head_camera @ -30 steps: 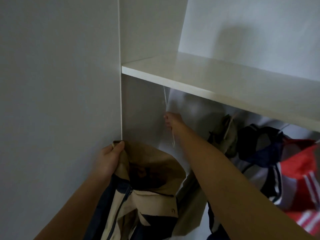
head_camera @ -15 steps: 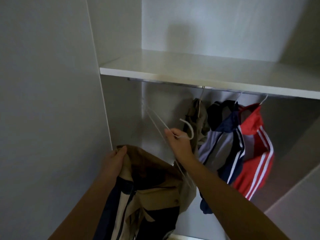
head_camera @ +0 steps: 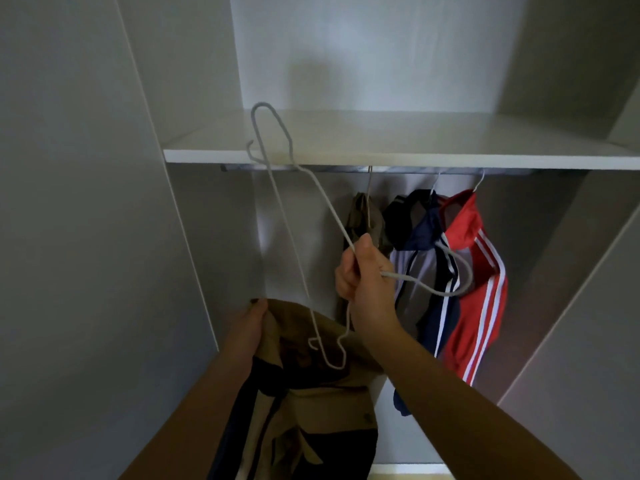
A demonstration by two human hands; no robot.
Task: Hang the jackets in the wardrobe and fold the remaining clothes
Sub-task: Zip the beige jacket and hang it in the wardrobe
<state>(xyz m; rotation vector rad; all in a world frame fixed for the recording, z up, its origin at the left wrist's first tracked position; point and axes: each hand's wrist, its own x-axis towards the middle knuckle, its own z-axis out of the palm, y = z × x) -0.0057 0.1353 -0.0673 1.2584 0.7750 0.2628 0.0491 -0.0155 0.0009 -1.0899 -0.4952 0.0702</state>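
Holding wire hanger (head_camera: 325,202) in curled right grip (head_camera: 363,271) below the rail (head_camera: 398,169), left grip (head_camera: 249,327) pinching tan jacket (head_camera: 311,403), seemingly by its collar

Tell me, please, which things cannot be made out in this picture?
Head view only:
- tan jacket: lower part cut off by the bottom edge.
- left hand: fingers hidden behind the jacket's collar.
- olive garment: lower part hidden by the right hand, which grips the wire hanger.
- rail: mostly hidden under the shelf.
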